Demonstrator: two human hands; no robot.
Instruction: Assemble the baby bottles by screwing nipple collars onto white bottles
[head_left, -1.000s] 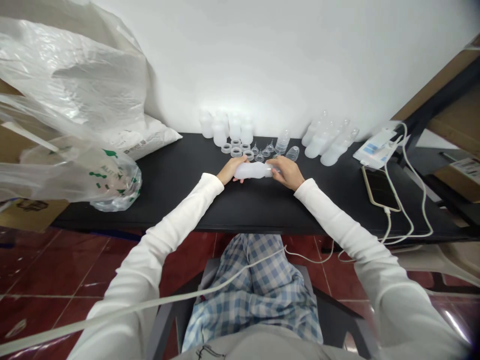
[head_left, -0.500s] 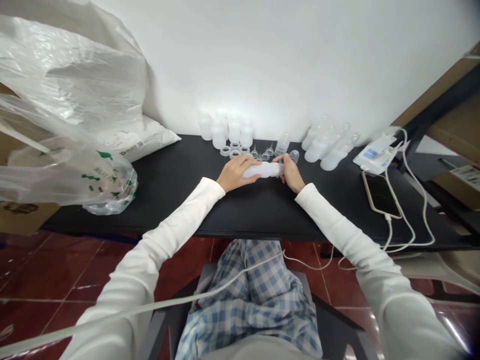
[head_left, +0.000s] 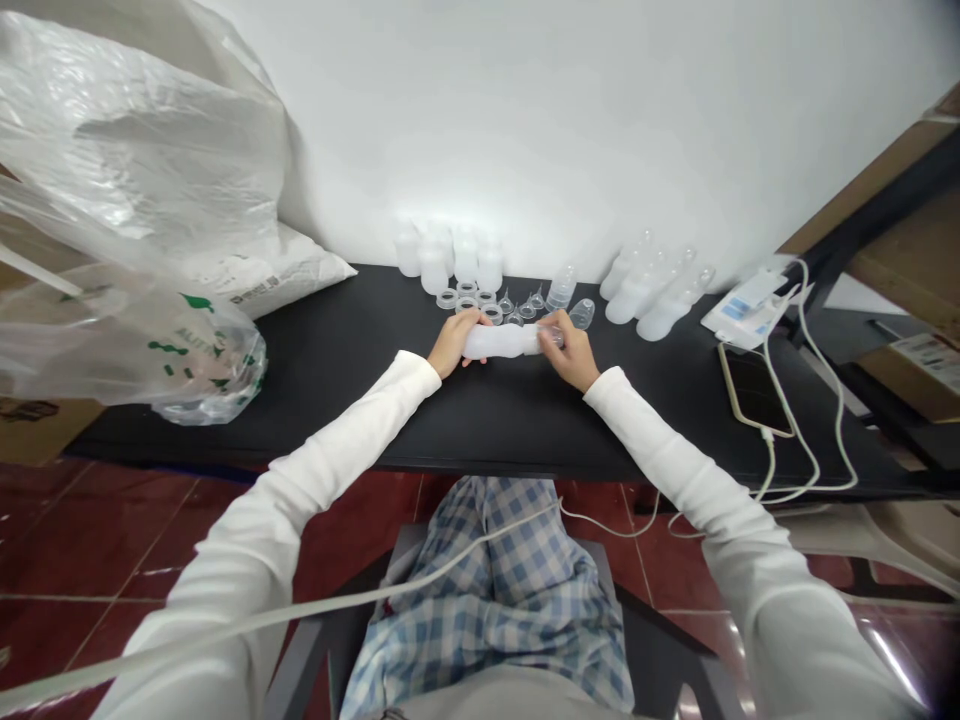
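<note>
A frosted white baby bottle (head_left: 499,341) lies sideways above the table, its clear capped end pointing right. Its base is gripped by my left hand (head_left: 452,343), fingers curled around it. My right hand (head_left: 570,350) pinches the clear bottle cap (head_left: 556,337) at the other end; its fingertips are slightly blurred. Just behind the bottle lie several clear rings (head_left: 466,303) and several clear nipples (head_left: 528,309). Beyond my right hand are a clear dome cap (head_left: 582,313) lying over and a stack of clear caps (head_left: 561,288) standing upright.
Open white bottles (head_left: 465,256) stand at the wall; capped bottles (head_left: 664,307) stand further right. A phone (head_left: 756,388), a power strip (head_left: 750,306) and white cables are at the table's right. Plastic bags (head_left: 202,350) crowd the left end. A cable crosses my lap.
My left hand has slid back to the bottle's base, showing more of its body. My right hand's fingers have shifted over the capped end. The whole view has shifted slightly.
</note>
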